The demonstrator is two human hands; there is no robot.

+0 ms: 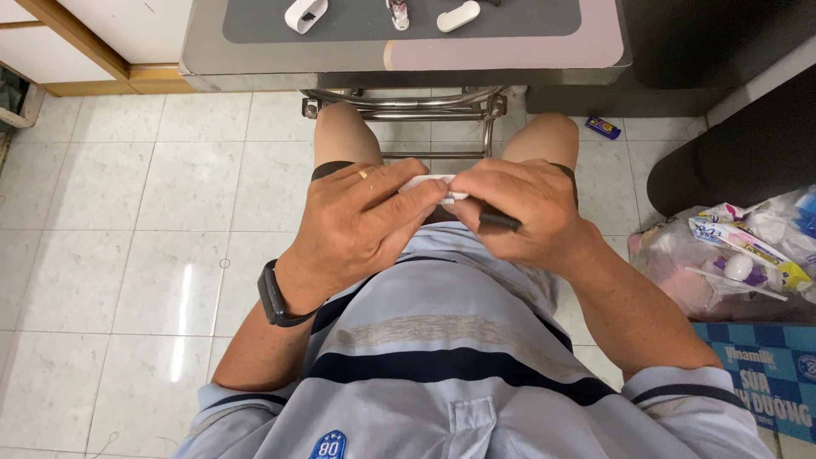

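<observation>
Pinching a small white part [429,182] between both hands over the lap, left hand [365,217] steadying while right hand [518,212] also grips a dark tool [500,221], risks it slipping to the tiled floor [127,212] should the tool pry suddenly.

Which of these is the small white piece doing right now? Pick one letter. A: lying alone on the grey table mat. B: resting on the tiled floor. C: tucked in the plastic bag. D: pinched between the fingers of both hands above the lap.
D: the small white piece sits between the fingertips of the left hand and the right hand, held over the lap, with a dark tool also in the right hand.
</observation>
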